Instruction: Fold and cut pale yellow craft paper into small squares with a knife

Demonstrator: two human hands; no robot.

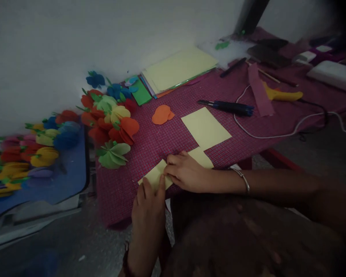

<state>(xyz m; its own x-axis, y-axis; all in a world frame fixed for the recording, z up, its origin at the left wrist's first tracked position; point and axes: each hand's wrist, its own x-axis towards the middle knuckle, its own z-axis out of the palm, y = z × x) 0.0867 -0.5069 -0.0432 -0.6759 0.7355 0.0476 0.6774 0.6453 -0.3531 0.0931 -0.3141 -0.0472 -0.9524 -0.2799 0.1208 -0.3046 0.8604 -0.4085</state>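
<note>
A small pale yellow paper (153, 174) lies near the table's front edge, its right part seemingly folded or raised. My left hand (148, 207) rests on it from the front, fingers stretched and apart, tips pressing the sheet down. From the right, my right hand (188, 173) has its fingers curled and closed on the paper's right side; the fingertips of both hands nearly meet there. Partly under my right wrist lies another yellow piece (203, 157), touching a larger yellow square (206, 128) behind it. An orange paper cutout (163, 114) sits farther back.
Colourful paper flowers (111, 119) are heaped at the left table end, more on a blue surface (72, 169) beside it. Paper sheets (180, 69) stack against the wall. A utility knife (230, 107), yellow glue gun (285, 95), pink strip (261, 92) and white cable (265, 137) lie right.
</note>
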